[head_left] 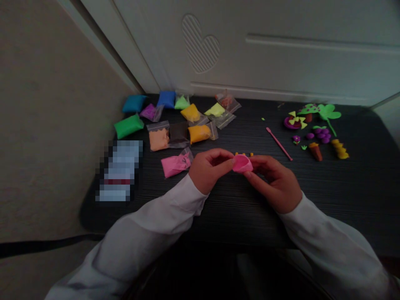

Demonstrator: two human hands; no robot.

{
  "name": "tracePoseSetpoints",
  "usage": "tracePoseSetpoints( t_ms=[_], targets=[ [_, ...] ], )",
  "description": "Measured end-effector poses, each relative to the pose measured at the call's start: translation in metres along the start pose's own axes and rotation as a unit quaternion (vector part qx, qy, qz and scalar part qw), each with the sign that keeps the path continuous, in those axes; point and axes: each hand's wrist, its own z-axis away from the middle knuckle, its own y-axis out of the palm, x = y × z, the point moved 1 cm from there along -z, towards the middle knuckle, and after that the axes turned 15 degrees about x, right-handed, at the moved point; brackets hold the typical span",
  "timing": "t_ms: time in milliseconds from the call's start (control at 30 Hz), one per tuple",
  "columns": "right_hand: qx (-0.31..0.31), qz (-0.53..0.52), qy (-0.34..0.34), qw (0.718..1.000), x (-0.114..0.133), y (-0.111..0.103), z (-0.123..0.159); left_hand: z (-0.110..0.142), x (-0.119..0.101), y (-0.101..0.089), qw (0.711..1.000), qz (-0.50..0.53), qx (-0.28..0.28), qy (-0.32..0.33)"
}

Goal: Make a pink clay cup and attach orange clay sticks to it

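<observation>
Between my two hands is a piece of pink modelling clay (242,163), shaped like a small hollow cup with its opening facing up. My left hand (210,168) pinches its left rim between thumb and fingers. On the other side, my right hand (276,181) grips the right edge, thumb at the front and fingers behind. Several tiny orange clay bits (251,154) lie on the table just beyond the cup. A pink clay packet (175,164) rests beside my left wrist. To the right of my hands lies a pink modelling tool (279,143).
Several bagged clay packets, including a green one (128,126) and a black one (179,133), cover the left back of the dark table (237,216). Finished clay figures, among them purple grapes (323,134) and a brown cone (315,151), stand at right. A blurred-out rectangle (120,171) lies left.
</observation>
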Motion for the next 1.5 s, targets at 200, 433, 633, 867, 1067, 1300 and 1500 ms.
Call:
tracePoseSetpoints(
  t_ms=[200,433,633,867,1067,1300,1500],
  targets=[
    [-0.005,-0.006,0.001,1.000,0.0015,-0.0007,-0.0013,-0.0002,-0.0002,-0.0003,1.000,-0.019,-0.006,-0.011],
    [-0.023,0.002,-0.002,1.000,-0.0006,0.0000,-0.0011,-0.0005,-0.0008,-0.0015,0.999,-0.013,0.013,-0.033],
    [-0.026,-0.003,0.000,1.000,-0.0006,0.0003,-0.0015,0.0006,-0.0028,-0.0012,0.998,-0.043,0.014,-0.038],
    [-0.040,-0.016,0.004,0.999,0.0026,-0.0009,-0.0022,-0.0005,0.0013,-0.0030,0.999,0.000,0.044,-0.030],
    [-0.039,-0.021,0.001,0.999,0.0037,-0.0009,-0.0023,0.0013,-0.0028,-0.0027,0.997,-0.043,0.037,-0.048],
    [-0.040,-0.090,0.013,0.995,0.0053,-0.0012,-0.0032,-0.0002,0.0012,-0.0011,0.997,0.046,0.058,-0.029],
    [-0.030,-0.141,0.023,0.989,0.0082,-0.0022,-0.0048,0.0000,0.0020,0.0008,0.995,0.078,0.056,-0.025]
  ],
)
